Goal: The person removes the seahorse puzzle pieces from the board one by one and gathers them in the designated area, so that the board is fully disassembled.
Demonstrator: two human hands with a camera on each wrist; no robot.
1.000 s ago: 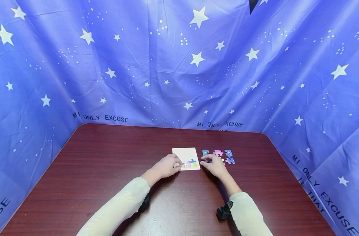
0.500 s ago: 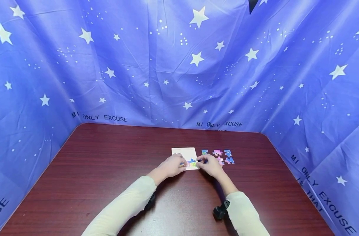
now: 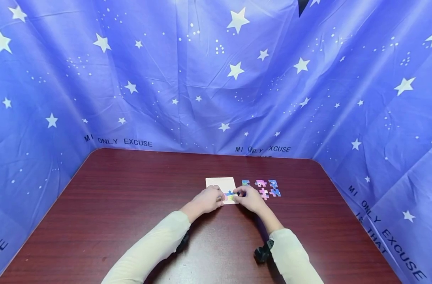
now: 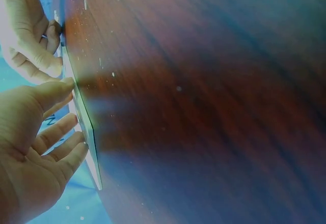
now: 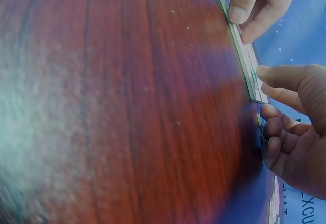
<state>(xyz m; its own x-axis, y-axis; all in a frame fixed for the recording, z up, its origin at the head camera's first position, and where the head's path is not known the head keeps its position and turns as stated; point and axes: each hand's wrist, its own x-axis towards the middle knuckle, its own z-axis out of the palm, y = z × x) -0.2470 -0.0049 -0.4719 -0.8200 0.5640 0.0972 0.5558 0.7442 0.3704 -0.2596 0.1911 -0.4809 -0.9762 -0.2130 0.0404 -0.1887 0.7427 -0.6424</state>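
A white square puzzle board (image 3: 219, 181) lies on the table, with coloured jigsaw pieces (image 3: 230, 194) along its near side. My left hand (image 3: 207, 199) rests its fingertips on the board's near left part. In the left wrist view the left fingers (image 4: 58, 135) are spread and fairly straight against the board edge. At the board's right side, my right hand (image 3: 250, 198) has thumb and index finger close together around a dark blue puzzle piece (image 3: 239, 193), mostly hidden. The right wrist view shows the right hand's (image 5: 300, 124) other fingers curled beside the board.
Several loose puzzle pieces lie right of the board, among them a pink one (image 3: 261, 183) and a blue one (image 3: 275, 192). A blue-green piece (image 3: 245, 183) sits just beyond the right hand. A starry blue curtain (image 3: 187, 79) surrounds the brown table (image 3: 148, 169).
My right hand has moved left from beside the board to over its right edge, bringing the dark blue piece. My left hand has shifted right along the near part of the board.
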